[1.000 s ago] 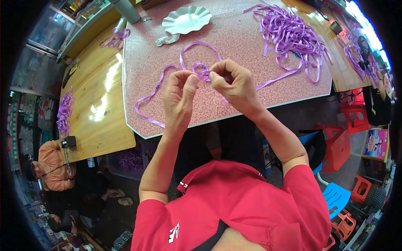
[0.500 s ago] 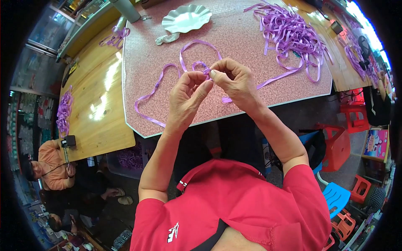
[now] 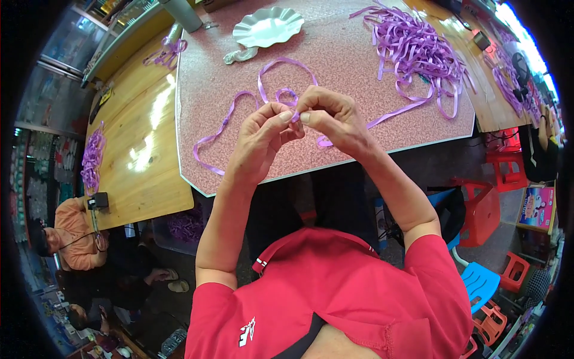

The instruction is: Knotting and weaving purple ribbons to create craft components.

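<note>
A narrow purple ribbon [image 3: 232, 107] runs in loops over the pink speckled tabletop and up into my fingers. My left hand [image 3: 261, 137] pinches it between thumb and fingers. From the other side my right hand [image 3: 335, 119] grips the same ribbon, thumb pressed against the forefinger. The fingertips of both hands nearly meet, and a small loop of ribbon stands just beyond them. A larger loop lies farther out on the table. How the ribbon is folded between the fingertips is mostly hidden.
A heap of purple ribbons [image 3: 412, 45] lies at the far right of the table [image 3: 341, 54]. Beyond my hands are a white scalloped dish [image 3: 269, 27] and a grey cylinder [image 3: 182, 15]. At left, a person in orange [image 3: 78, 236] sits by the wooden table [image 3: 143, 149]. Red stools [image 3: 480, 212] stand right.
My left thumb has moved up and in to press the ribbon near the right fingertips. Both hands have shifted slightly, the left fingers curling closer. The ribbon on the table is almost unchanged.
</note>
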`<state>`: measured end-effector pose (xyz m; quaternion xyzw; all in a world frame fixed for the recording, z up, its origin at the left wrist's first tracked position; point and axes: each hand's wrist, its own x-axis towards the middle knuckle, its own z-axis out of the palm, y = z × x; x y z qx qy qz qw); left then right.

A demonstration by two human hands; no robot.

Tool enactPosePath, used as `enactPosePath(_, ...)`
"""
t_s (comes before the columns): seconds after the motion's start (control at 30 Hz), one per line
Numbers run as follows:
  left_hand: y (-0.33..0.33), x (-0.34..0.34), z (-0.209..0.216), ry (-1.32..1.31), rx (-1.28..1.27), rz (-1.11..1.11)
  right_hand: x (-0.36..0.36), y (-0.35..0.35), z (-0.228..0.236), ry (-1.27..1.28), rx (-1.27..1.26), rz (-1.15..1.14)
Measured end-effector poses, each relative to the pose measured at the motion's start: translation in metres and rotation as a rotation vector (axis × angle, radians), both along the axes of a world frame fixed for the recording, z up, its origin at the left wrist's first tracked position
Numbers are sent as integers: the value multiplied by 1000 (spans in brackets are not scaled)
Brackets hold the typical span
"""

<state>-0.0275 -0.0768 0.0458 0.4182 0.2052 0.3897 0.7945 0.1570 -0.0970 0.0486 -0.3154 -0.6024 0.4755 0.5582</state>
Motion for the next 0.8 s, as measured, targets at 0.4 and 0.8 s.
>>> enactPosePath(0.4,-18,10,10,248,302,326,-5,-4,1,-429,431,-372)
enactPosePath(0.8,-16,21,-6,127,280,472,-13,-6,2,-443,442,-504)
